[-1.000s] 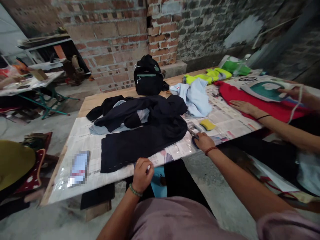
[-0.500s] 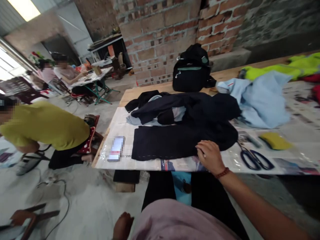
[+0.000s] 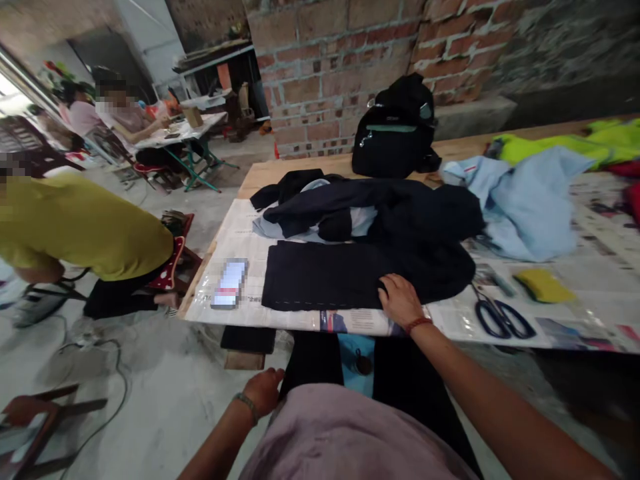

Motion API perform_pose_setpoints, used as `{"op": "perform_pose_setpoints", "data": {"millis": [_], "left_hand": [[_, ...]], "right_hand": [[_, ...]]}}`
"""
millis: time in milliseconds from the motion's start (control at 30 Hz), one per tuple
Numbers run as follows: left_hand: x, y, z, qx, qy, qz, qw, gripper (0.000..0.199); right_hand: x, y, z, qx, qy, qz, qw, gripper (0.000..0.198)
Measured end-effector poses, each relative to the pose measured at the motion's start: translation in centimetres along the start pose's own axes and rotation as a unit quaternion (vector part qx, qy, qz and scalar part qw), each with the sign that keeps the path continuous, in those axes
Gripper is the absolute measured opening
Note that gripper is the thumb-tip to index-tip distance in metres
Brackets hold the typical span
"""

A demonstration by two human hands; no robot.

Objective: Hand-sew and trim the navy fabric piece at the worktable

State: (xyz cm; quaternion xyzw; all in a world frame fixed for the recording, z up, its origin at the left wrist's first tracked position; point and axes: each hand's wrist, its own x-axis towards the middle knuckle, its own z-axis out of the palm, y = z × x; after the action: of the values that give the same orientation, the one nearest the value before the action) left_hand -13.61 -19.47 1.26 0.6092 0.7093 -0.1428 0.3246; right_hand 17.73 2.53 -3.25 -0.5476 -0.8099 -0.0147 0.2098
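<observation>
A dark navy garment (image 3: pixel 325 273) lies on the table, its flat panel marked with a line of pale stitches along the near edge. At the right part of that edge my right hand (image 3: pixel 401 301) is closed, with dark cloth between its bent fingers. My left hand (image 3: pixel 263 390) is off the table, low beside my lap, its fingers curled in; whatever they hold, if anything, is hidden. Scissors (image 3: pixel 500 317) with dark handles lie right of my right hand, near a yellow sponge-like pad (image 3: pixel 543 285). At the left, a phone (image 3: pixel 230 283) rests on the newspaper covering.
Behind the garment stands a black backpack (image 3: pixel 393 137). Light blue cloth (image 3: pixel 535 207) and neon yellow cloth (image 3: pixel 555 150) lie to the right. On the left, a person in a yellow top (image 3: pixel 95 227) sits close by. A wooden stool (image 3: pixel 40 427) and a cable are on the floor.
My left hand has risen from the lower edge toward my lap. My right hand has shifted slightly left along the garment's near edge. The view has turned a little.
</observation>
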Motion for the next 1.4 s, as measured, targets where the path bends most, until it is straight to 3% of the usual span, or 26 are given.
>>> {"op": "perform_pose_setpoints", "data": {"millis": [33,100,167,267,367,433,567,700,1200,1400], "left_hand": [[-0.1,0.9,-1.3,0.003,-0.009,0.024,1.0,0.022],[0.1,2.8,-3.8,-0.038,0.028,0.095,0.994,0.026],[0.9,4.7,-6.0,-0.114,0.102,0.159,0.975,0.028],[3.6,7.1,-8.6,-0.205,0.237,0.213,0.925,0.017],[6.9,9.2,-10.1,-0.174,0.314,0.251,0.899,0.019],[8.6,10.4,-10.6,-0.09,0.306,0.274,0.907,0.02],[9.9,12.2,-10.9,0.13,0.231,0.268,0.926,0.021],[9.9,12.7,-11.2,0.235,0.19,0.248,0.92,0.023],[10.5,14.2,-11.0,0.337,0.151,0.294,0.882,0.022],[10.7,12.3,-10.3,0.242,0.205,0.238,0.918,0.018]], "right_hand": [[0.1,0.0,0.0,-0.001,0.0,0.001,1.0,0.033],[0.2,-0.1,-0.1,-0.004,-0.002,0.001,1.0,0.033],[0.2,-0.1,-0.1,-0.009,-0.004,0.003,1.0,0.033],[0.3,-0.2,-0.3,-0.011,-0.009,0.005,1.0,0.033],[0.5,-0.3,-0.4,-0.007,-0.015,0.011,1.0,0.033],[0.6,-0.3,-0.5,-0.005,-0.018,0.014,1.0,0.033],[0.6,-0.4,-0.7,-0.002,-0.02,0.024,1.0,0.033],[0.6,-0.4,-0.7,0.001,-0.014,0.026,1.0,0.034],[0.8,-0.4,-1.0,0.017,-0.024,0.037,0.999,0.034],[0.9,-0.5,-1.3,0.022,-0.03,0.041,0.998,0.034]]}}
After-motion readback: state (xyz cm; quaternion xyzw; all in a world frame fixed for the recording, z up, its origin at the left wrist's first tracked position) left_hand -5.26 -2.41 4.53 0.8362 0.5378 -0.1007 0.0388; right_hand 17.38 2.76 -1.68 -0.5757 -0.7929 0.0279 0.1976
